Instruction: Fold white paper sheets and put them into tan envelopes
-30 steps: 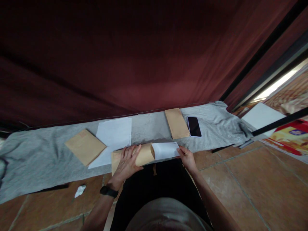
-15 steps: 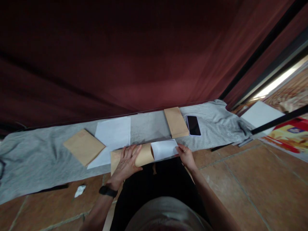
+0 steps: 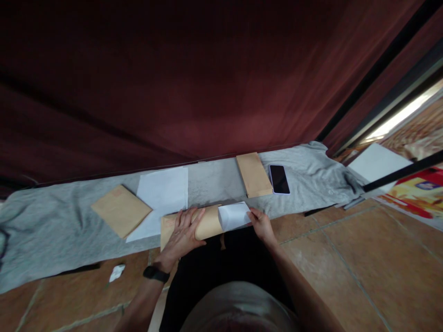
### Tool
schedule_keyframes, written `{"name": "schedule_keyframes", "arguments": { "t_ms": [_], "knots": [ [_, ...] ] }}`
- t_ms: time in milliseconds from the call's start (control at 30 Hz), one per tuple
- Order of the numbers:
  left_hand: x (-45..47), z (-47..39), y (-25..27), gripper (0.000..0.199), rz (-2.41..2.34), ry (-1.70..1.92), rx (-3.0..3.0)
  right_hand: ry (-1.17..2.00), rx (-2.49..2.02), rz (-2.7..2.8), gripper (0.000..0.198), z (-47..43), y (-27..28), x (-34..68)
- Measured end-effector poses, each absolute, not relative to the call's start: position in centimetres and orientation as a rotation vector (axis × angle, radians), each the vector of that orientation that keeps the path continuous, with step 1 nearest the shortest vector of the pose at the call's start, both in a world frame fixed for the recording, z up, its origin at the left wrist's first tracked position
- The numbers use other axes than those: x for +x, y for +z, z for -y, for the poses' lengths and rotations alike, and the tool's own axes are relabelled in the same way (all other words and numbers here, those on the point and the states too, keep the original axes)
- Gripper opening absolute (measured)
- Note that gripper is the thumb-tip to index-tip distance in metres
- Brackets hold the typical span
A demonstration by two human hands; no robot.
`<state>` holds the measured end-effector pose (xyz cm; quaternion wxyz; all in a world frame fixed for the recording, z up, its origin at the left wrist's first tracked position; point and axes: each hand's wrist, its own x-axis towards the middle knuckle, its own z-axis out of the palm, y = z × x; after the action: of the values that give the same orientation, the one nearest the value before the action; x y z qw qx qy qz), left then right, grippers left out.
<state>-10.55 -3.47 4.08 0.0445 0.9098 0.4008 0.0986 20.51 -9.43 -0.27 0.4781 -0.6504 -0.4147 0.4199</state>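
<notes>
1. Two hands work at the near edge of a grey cloth (image 3: 51,230) spread on the tiled floor (image 3: 346,258), just beyond the person's dark lap.
2. Left hand (image 3: 182,235), with a black wristwatch (image 3: 156,274) on its wrist, lies flat with fingers spread on a brown envelope (image 3: 207,225), pressing it down rather than gripping it.
3. Right hand (image 3: 262,224) pinches the right end of a folded white paper (image 3: 234,215), fingers closed on its edge.
4. That white paper sticks out of the open right end of the brown envelope, with its left part hidden inside; both lie on the cloth directly in front of the person.
5. Near the left forearm, a small crumpled white scrap (image 3: 116,272) lies on the bare tiles.
6. Farther left on the cloth, a second brown envelope (image 3: 121,210) lies at a slant, just beside a loose white sheet (image 3: 162,193).
7. Beyond the right hand, a narrow brown envelope (image 3: 254,174) lies next to a dark smartphone (image 3: 279,179), screen up.
8. Far right, off the cloth, a white sheet (image 3: 377,163) and a red and yellow printed bag (image 3: 418,193) are crossed by a black bar.
9. Behind everything hangs a dark red curtain (image 3: 194,78).
</notes>
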Motion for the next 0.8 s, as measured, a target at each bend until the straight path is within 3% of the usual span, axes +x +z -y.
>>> {"name": "schedule_keyframes", "arguments": {
  "t_ms": [267,567,800],
  "knots": [
    [-10.4,3.7,4.4,0.112,-1.251,0.309,2.807,1.183,-1.613,1.170,0.036,10.3,0.1,18.8],
    [-8.9,4.0,5.1,0.111,-1.217,0.297,2.845,1.029,-1.644,1.471,0.039,9.7,1.3,16.2],
    [-8.7,4.1,5.0,0.111,-1.233,0.297,2.852,0.835,-1.696,1.373,0.015,9.3,0.7,16.0]
  ]
}}
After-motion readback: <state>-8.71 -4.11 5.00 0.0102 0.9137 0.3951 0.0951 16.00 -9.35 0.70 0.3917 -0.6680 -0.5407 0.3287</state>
